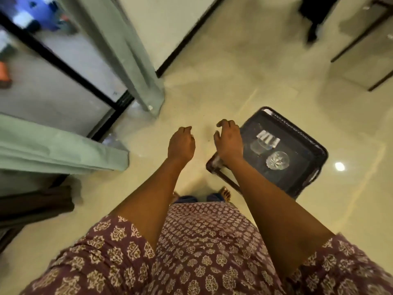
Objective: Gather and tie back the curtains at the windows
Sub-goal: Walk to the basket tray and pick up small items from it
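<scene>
Two pale green curtains hanging loose, both hands out front and holding nothing.

Far curtain (129, 58) dropping in a bunched column to the floor beside the dark-framed glass door (63, 81); near curtain (53, 152) coming in from the left edge, folds still slack, no tie-back visible on either. Probably standing between the two to pick one. Left hand (181, 145) raised over the floor, fingers loosely curled, gripping nothing. Right hand (228, 141) level with it and a little apart, fingers half spread and bent, thumb out, touching nothing either. Dark stool (302, 171) just to the right, under the right wrist from this angle, glass bowl (277, 160) sitting on top. Gathering not yet begun, by the look of it.
</scene>
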